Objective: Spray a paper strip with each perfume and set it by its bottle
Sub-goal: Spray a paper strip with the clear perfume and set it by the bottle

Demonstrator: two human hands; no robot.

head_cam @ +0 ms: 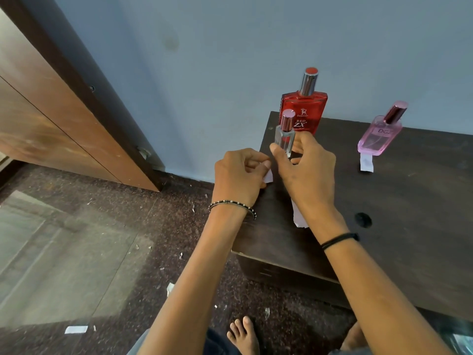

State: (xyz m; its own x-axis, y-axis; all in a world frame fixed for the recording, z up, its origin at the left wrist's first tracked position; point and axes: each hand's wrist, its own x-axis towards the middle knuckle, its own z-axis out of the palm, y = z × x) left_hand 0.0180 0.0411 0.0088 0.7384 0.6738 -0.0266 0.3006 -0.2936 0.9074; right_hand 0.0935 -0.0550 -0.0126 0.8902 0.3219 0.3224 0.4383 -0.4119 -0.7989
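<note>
I see the right hand (304,172) wrapped around a small clear bottle (284,135) with a pink cap, holding it upright near the bench's (409,213) left edge. The left hand (240,175) pinches a white paper strip (268,176) just beside it. A red bottle (304,108) stands right behind. Well to the right, a pink bottle (380,135) stands with a second strip (366,163) touching its base. Another paper piece (298,216) lies under the right wrist.

Glossy glass red bottle (304,112) (shiny metal cap) stands on matt, dark wood-grain table (409,201).
</note>
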